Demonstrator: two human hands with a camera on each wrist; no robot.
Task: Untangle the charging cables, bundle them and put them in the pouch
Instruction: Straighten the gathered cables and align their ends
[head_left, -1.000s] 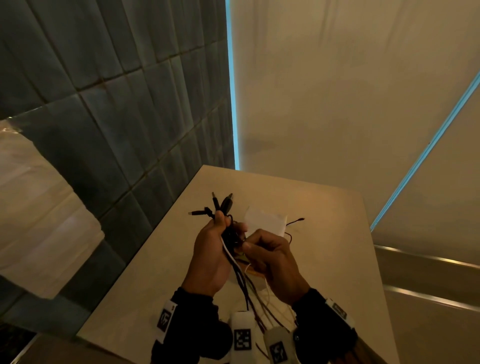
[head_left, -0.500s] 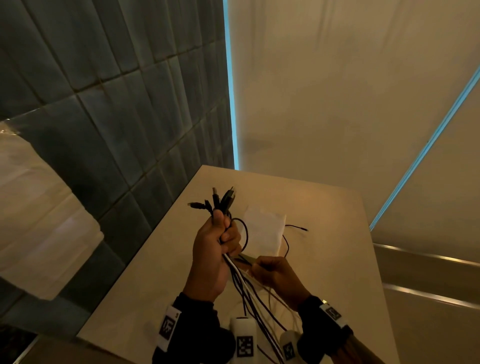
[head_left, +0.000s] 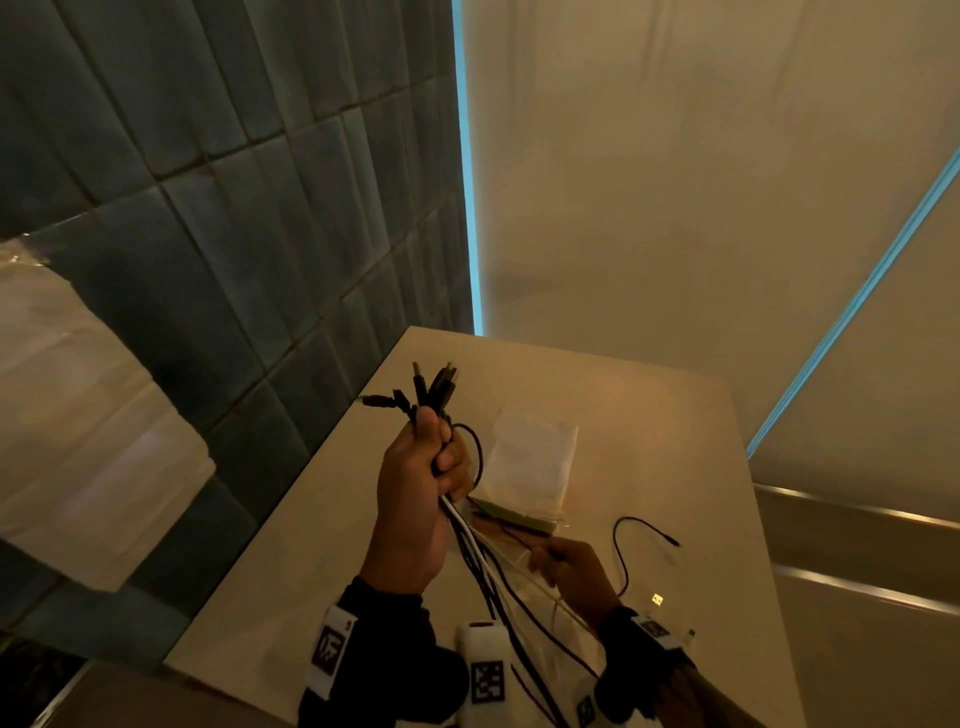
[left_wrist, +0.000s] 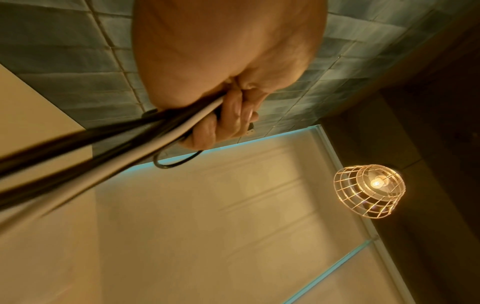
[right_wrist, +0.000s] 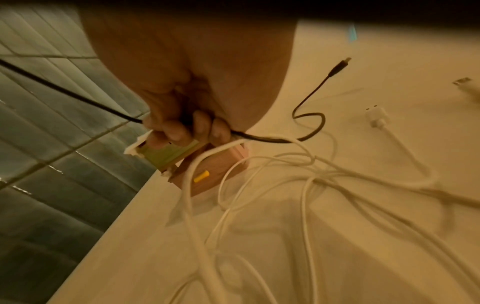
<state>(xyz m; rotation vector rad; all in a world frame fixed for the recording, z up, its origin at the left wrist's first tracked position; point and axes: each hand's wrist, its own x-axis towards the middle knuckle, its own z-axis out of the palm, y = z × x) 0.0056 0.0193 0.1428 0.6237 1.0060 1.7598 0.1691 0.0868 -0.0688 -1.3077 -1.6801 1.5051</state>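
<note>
My left hand (head_left: 434, 457) is raised above the table and grips a bundle of black and white charging cables (head_left: 470, 540) near their plugs, which stick up past the thumb (head_left: 431, 384). The same bundle (left_wrist: 124, 131) runs from the fist in the left wrist view. Lower and to the right, my right hand (head_left: 558, 558) pinches one thin black cable (right_wrist: 309, 115), whose free plug end (head_left: 672, 541) lies on the table. Loose white cables (right_wrist: 285, 185) sprawl on the table. The white pouch (head_left: 530, 462) lies flat behind the hands.
A green-topped, pinkish packet (right_wrist: 207, 166) lies under my right fingers. The beige table (head_left: 649, 426) meets a dark tiled wall (head_left: 234, 260) on the left, with a drop past its right edge. A white USB plug (right_wrist: 376, 117) rests at right. A caged lamp (left_wrist: 369, 191) hangs overhead.
My right hand has slid down and to the right along the black cable, away from the left hand. The left hand has lifted the bundle slightly higher.
</note>
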